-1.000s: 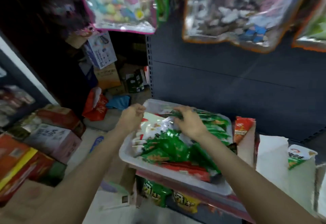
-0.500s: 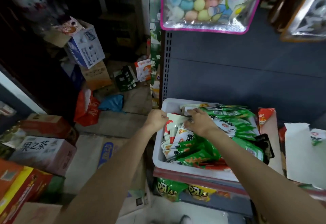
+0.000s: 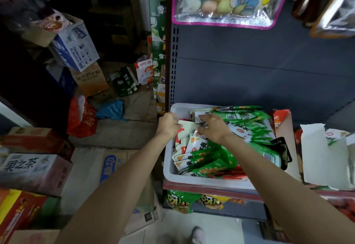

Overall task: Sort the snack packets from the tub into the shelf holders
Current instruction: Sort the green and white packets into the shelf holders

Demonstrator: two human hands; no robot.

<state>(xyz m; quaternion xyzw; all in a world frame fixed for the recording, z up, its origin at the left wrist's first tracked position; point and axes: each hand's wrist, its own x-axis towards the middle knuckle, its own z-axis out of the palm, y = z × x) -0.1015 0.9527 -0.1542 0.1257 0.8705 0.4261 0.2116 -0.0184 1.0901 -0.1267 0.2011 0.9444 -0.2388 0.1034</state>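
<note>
Both hands in the snack tub (image 3: 169, 174)
The left hand (image 3: 168, 124) grips white packets (image 3: 185, 128); the right hand (image 3: 212, 127) pinches another packet (image 3: 201, 114).

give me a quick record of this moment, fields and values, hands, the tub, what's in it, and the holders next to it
left hand: at the tub's left edge, fingers curled on white packets
right hand: on the packets in the tub, grip unclear
tub: white, on the shelf, full
contents: green packets, white ones at left
holders: white card, right of tub
</note>
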